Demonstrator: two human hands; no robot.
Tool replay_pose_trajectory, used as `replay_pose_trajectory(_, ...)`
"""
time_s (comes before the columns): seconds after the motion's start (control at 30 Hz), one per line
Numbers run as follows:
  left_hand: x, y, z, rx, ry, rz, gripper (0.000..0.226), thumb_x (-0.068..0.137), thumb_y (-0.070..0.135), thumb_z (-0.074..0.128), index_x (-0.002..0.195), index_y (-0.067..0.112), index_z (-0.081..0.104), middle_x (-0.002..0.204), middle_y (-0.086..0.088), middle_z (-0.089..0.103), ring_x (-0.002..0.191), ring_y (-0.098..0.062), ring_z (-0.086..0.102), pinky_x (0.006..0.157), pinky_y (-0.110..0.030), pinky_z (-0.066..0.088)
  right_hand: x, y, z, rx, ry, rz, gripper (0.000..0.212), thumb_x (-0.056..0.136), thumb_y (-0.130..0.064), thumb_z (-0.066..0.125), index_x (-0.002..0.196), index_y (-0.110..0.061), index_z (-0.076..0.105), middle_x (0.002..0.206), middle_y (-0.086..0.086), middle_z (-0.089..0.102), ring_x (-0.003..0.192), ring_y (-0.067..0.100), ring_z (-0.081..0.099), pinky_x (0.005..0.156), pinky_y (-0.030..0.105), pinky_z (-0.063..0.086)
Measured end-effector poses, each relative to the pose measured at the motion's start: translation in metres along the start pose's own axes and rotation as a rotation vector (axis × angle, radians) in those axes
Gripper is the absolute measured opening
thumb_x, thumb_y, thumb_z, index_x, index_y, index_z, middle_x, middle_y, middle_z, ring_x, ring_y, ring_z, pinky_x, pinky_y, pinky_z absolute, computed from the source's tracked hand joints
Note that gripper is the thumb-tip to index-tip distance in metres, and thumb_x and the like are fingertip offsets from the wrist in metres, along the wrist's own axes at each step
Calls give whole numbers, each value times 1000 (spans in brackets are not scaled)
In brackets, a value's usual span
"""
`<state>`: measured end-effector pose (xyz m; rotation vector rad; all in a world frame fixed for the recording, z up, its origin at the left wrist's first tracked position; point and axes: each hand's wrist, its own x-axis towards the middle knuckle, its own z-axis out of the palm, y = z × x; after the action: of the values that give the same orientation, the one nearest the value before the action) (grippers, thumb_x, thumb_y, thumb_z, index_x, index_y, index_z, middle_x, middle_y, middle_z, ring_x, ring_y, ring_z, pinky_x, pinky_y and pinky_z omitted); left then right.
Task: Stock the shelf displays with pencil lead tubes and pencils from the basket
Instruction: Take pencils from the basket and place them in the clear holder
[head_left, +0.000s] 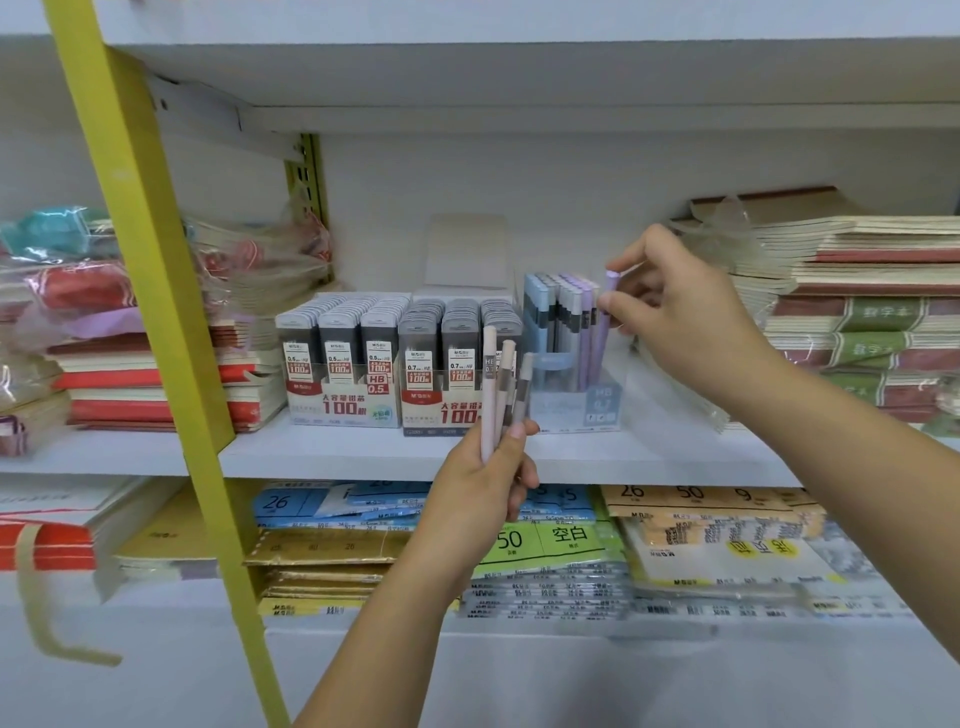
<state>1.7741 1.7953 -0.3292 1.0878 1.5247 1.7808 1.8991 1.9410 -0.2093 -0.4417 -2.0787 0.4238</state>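
Head view: right hand (685, 317) pinches a purple lead tube (602, 332), upright at the right edge of the clear display box (576, 410) holding blue and purple tubes (550, 312); left hand (488, 478) grips three pink tubes (501, 384); risk: tilted entry may topple neighbours.

Two lead boxes (400, 364) left of tube display (574, 364) on shelf (363, 452); notebooks (862, 322) right.

The left hand (485, 475) and right hand (685, 317) are bare, like both forearms, nails seemingly short.
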Motion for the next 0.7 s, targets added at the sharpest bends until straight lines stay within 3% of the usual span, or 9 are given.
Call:
replay_pose_trajectory(0.33,-1,-3,-4,6,-14,4,23,103,43,45,111,32,63,65,11,60,53,-4,47,55,-21,45,13,-2,4,-6,-30,32,17,91,-18,65,92,-26,49,72,-3,69,64,3,66,74,45,56)
replay_pose_trajectory(0.5,-1,-5,-6,-15,-38,-15,22,104,39,46,114,32,64,67,10,62,55,-4,49,57,-20,46,23,2,5,-49,-50,27,27,89,-14,63,82,-32,45,70,-3,69,61,6,65,76,46,56)
replay_pose_trajectory(0.7,2,-5,-7,-41,-36,-18,22,105,37,46,115,30,64,69,9,62,55,-5,48,55,-18,45,27,8,7,0,-76,57,23,89,-17,66,85,-32,49,71,-1,70,61,7,67,74,40,58)
